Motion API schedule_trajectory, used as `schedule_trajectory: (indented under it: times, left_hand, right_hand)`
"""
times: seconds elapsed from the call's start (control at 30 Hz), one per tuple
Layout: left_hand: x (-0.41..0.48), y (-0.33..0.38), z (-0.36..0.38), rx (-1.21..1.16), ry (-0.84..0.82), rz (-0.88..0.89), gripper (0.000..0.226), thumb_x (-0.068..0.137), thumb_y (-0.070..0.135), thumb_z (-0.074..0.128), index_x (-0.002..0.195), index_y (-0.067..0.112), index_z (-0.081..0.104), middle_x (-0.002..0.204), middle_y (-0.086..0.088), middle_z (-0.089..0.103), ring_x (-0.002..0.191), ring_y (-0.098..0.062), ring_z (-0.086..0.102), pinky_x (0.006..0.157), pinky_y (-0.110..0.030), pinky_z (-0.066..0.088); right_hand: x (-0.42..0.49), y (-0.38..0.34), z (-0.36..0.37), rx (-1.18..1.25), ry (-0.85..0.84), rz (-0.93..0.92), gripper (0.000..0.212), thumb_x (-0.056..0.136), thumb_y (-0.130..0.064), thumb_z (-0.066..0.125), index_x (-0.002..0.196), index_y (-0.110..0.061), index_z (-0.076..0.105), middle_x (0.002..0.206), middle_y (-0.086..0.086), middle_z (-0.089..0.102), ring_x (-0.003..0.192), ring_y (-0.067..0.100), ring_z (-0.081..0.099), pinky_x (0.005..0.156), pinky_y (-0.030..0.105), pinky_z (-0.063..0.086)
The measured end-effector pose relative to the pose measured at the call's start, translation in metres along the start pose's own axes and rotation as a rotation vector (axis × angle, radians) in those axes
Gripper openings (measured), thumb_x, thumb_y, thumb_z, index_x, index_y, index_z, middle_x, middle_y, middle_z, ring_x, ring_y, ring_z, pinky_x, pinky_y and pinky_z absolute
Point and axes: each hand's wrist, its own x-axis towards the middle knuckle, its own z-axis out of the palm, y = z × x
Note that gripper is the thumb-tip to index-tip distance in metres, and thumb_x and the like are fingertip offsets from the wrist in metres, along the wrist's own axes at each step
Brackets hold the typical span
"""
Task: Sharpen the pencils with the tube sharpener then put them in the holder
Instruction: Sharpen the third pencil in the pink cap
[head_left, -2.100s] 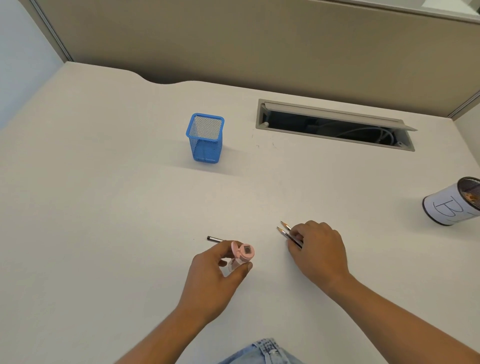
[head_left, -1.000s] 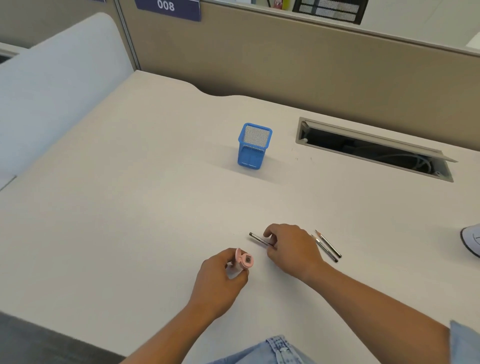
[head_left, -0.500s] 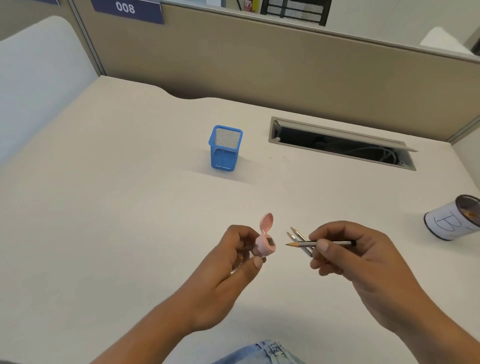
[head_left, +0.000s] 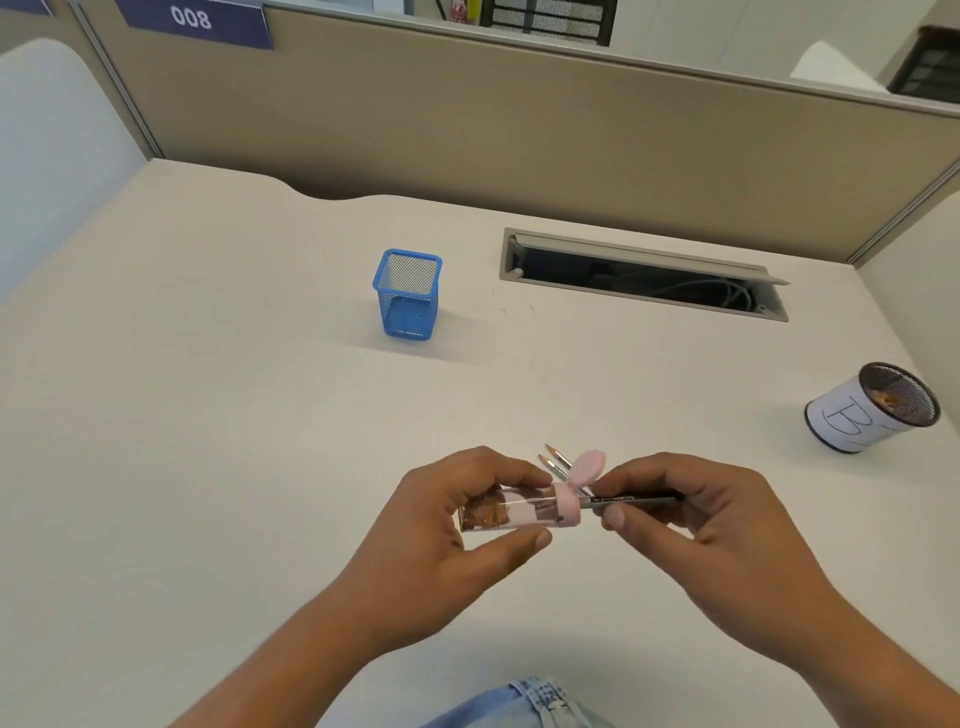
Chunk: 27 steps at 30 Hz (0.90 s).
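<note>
My left hand (head_left: 447, 540) grips the clear tube sharpener (head_left: 524, 512), held sideways above the desk with its pink flip lid (head_left: 587, 466) open. My right hand (head_left: 696, 525) pinches a dark pencil (head_left: 631, 500) whose tip sits in the sharpener's pink end. Two more pencils (head_left: 555, 462) lie on the desk just behind the hands, partly hidden by them. The blue mesh holder (head_left: 408, 295) stands upright further back and looks empty.
A round mesh cup with a white label (head_left: 867, 410) stands at the right. An open cable slot (head_left: 644, 275) is set into the white desk (head_left: 208, 415) at the back. A beige partition closes the far edge.
The sharpener has turned sideways and my right hand has pushed the pencil's tip into its pink end. Both hands came closer together.
</note>
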Motion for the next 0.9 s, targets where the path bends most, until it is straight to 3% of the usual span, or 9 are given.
schedule_trajectory:
  times: [0.13, 0.23, 0.3, 0.43, 0.53, 0.63, 0.7, 0.8, 0.9]
  left_hand:
    - [0.003, 0.003, 0.0, -0.085, -0.04, -0.061, 0.025, 0.082, 0.027, 0.075, 0.104, 0.035, 0.065, 0.101, 0.021, 0.069, 0.09, -0.005, 0.065, 0.078, -0.015, 0.049]
    - [0.004, 0.006, 0.0, -0.158, -0.124, -0.102, 0.02, 0.086, 0.039, 0.064, 0.106, 0.033, 0.066, 0.095, 0.022, 0.068, 0.076, 0.004, 0.058, 0.067, -0.007, 0.041]
    - [0.006, 0.008, 0.001, -0.152, -0.168, -0.1, 0.014, 0.089, 0.042, 0.06, 0.099, 0.038, 0.068, 0.085, 0.021, 0.065, 0.07, 0.003, 0.053, 0.064, -0.011, 0.041]
    - [0.008, 0.008, -0.001, -0.105, -0.142, -0.046, 0.014, 0.089, 0.027, 0.066, 0.102, 0.03, 0.071, 0.083, 0.019, 0.063, 0.071, 0.002, 0.054, 0.064, -0.007, 0.038]
    - [0.008, 0.003, -0.001, -0.03, -0.109, 0.038, 0.02, 0.087, 0.023, 0.068, 0.107, 0.025, 0.068, 0.093, 0.019, 0.064, 0.081, -0.003, 0.059, 0.071, -0.008, 0.041]
    - [0.009, -0.003, -0.001, 0.145, -0.087, 0.183, 0.021, 0.089, 0.024, 0.067, 0.109, 0.022, 0.063, 0.101, 0.02, 0.06, 0.088, -0.004, 0.056, 0.077, -0.013, 0.044]
    - [0.01, -0.005, -0.002, 0.254, -0.109, 0.25, 0.02, 0.091, 0.025, 0.065, 0.111, 0.022, 0.062, 0.105, 0.017, 0.059, 0.093, 0.002, 0.053, 0.08, -0.011, 0.041]
    - [0.012, -0.004, -0.001, 0.233, -0.121, 0.218, 0.019, 0.09, 0.028, 0.066, 0.108, 0.025, 0.061, 0.098, 0.021, 0.058, 0.088, 0.003, 0.052, 0.077, -0.007, 0.039]
    - [0.013, -0.003, 0.0, 0.102, -0.084, 0.082, 0.017, 0.087, 0.028, 0.07, 0.103, 0.027, 0.064, 0.092, 0.02, 0.064, 0.084, -0.001, 0.059, 0.071, -0.006, 0.04]
  right_hand:
    - [0.002, 0.011, -0.004, -0.397, 0.069, -0.27, 0.006, 0.091, -0.029, 0.067, 0.092, -0.032, 0.071, 0.083, -0.019, 0.071, 0.07, 0.008, 0.064, 0.058, 0.023, 0.049]
    - [0.007, 0.019, -0.009, -0.637, 0.033, -0.472, 0.023, 0.095, -0.03, 0.053, 0.095, -0.016, 0.071, 0.075, -0.01, 0.058, 0.065, 0.013, 0.051, 0.057, 0.028, 0.043]
    - [0.01, 0.018, -0.011, -0.702, 0.045, -0.526, 0.026, 0.097, -0.028, 0.05, 0.098, -0.013, 0.071, 0.074, -0.003, 0.054, 0.065, 0.019, 0.047, 0.055, 0.034, 0.041]
    - [0.014, 0.009, -0.01, -0.762, 0.038, -0.585, 0.027, 0.099, -0.031, 0.046, 0.091, -0.014, 0.066, 0.067, -0.002, 0.047, 0.06, 0.02, 0.04, 0.049, 0.034, 0.036]
    - [0.01, 0.001, -0.007, -0.731, -0.018, -0.473, 0.036, 0.097, -0.04, 0.045, 0.073, -0.019, 0.061, 0.06, -0.012, 0.04, 0.055, 0.013, 0.037, 0.049, 0.027, 0.032]
    - [0.009, -0.008, -0.003, -0.298, -0.138, 0.065, 0.05, 0.086, -0.058, 0.058, 0.059, -0.016, 0.053, 0.052, -0.004, 0.03, 0.048, 0.012, 0.025, 0.047, 0.021, 0.021]
    - [0.012, -0.01, -0.005, -0.05, -0.254, 0.367, 0.045, 0.072, -0.056, 0.067, 0.055, -0.016, 0.055, 0.054, 0.002, 0.024, 0.052, 0.018, 0.019, 0.049, 0.024, 0.017]
    - [0.013, -0.01, -0.005, -0.087, -0.294, 0.335, 0.049, 0.076, -0.067, 0.065, 0.066, -0.018, 0.064, 0.055, -0.001, 0.026, 0.054, 0.018, 0.02, 0.05, 0.024, 0.017]
    - [0.012, -0.004, -0.006, -0.27, -0.201, 0.039, 0.016, 0.093, -0.044, 0.055, 0.087, -0.031, 0.063, 0.056, -0.006, 0.044, 0.052, 0.014, 0.032, 0.048, 0.02, 0.027]
